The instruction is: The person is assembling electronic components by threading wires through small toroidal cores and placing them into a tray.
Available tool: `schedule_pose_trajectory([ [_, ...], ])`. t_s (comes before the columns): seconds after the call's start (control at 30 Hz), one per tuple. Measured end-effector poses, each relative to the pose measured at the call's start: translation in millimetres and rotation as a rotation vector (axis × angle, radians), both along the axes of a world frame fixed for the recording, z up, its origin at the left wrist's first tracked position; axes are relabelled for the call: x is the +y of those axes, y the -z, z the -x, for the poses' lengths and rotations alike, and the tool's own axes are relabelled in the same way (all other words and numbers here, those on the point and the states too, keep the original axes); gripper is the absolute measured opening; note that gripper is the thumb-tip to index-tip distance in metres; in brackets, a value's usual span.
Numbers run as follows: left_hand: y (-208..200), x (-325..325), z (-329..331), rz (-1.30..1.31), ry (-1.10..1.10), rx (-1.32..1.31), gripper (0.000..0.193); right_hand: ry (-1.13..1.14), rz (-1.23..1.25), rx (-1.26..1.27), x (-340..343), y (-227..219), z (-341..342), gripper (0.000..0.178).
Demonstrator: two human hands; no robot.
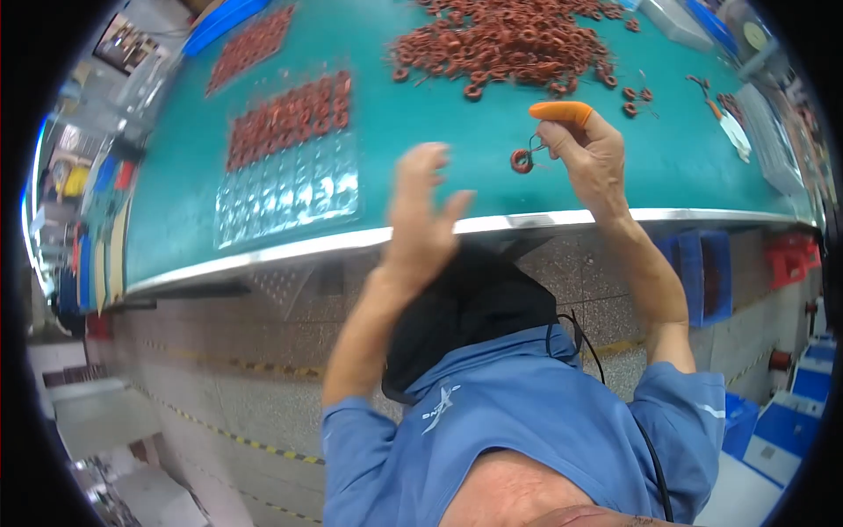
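Between the thumb and orange-capped index finger of my right hand (595, 167) is a small toroidal coil (522, 162) wound in reddish copper wire. It hangs by its wire leads just above the green table (457, 127). My left hand (423, 211), blurred by motion, is at the table's front edge with thumb and fingers apart and nothing visible in it. To its left lies a clear plastic blister tray (290, 206); similar coils (290, 121) fill its far rows, while the near pockets hold none. A large heap of loose coils (509, 44) covers the far middle.
Another batch of coils (253, 48) lies in rows at the far left, near a blue bin (224, 25). A few loose coils (634, 98) and a white-and-orange tool (731, 132) are at the right. Blue crates (705, 277) and a red one (792, 259) stand below the table's right side.
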State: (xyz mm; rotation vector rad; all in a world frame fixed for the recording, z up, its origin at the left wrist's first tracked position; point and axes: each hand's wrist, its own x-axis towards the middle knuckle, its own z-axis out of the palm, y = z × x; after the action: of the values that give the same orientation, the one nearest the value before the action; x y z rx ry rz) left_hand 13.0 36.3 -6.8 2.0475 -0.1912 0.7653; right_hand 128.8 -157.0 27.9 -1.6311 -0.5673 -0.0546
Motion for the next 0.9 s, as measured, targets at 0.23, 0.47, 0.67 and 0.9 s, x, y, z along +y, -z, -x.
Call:
schedule_pose_trajectory([
  [0.23,23,-31,16,0.2,-0.06,-0.069,0.02,-0.181,0.007,0.065,39,-10,48,0.027],
  [0.47,3,-29,48,0.541,0.266,0.268,0.021,-0.306,0.281,-0.238,13,3,64,0.04],
  [0.67,-9,-37,59,0.777,0.395,0.357,0.018,-0.305,0.3,-0.229,18,16,60,0.023],
  [0.9,-12,-40,57,0.584,0.374,0.211,0.017,-0.517,-0.223,0.404,14,26,65,0.027],
])
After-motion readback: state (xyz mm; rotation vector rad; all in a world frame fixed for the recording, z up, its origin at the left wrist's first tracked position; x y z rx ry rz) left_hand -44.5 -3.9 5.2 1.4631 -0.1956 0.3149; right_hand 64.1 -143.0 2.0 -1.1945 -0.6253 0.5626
